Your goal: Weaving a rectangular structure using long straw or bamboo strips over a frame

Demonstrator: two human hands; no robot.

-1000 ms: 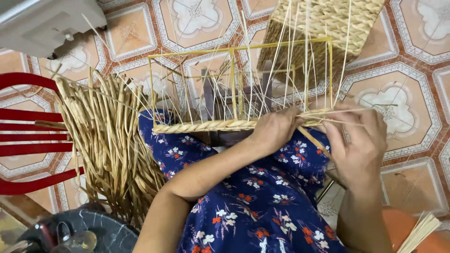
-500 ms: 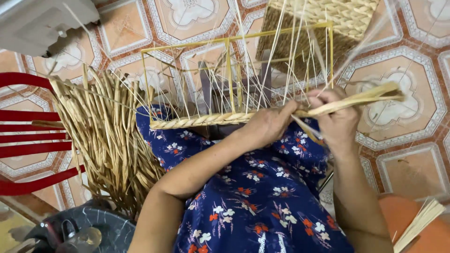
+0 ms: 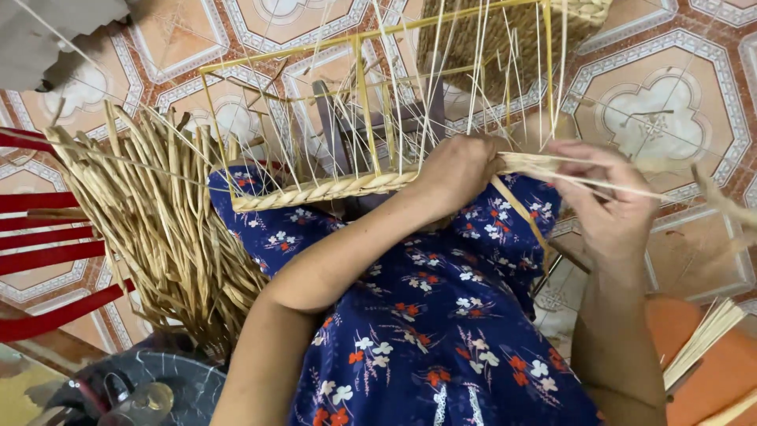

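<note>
Gripping braided rim (image 3: 331, 189) with your left hand (image 3: 457, 170); right hand (image 3: 607, 205), at 3 o'clock, pinching straw strands (image 3: 552, 166), blurred, probably taut.

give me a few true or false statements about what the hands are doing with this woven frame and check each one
1. The left hand presses on the braided edge of the yellow frame. True.
2. The right hand holds scissors. False: it pinches thin straw strands.
3. A bundle of dried fibre lies beside the red chair. True.
4. The floor is plain grey concrete. False: it is patterned tile.
</note>
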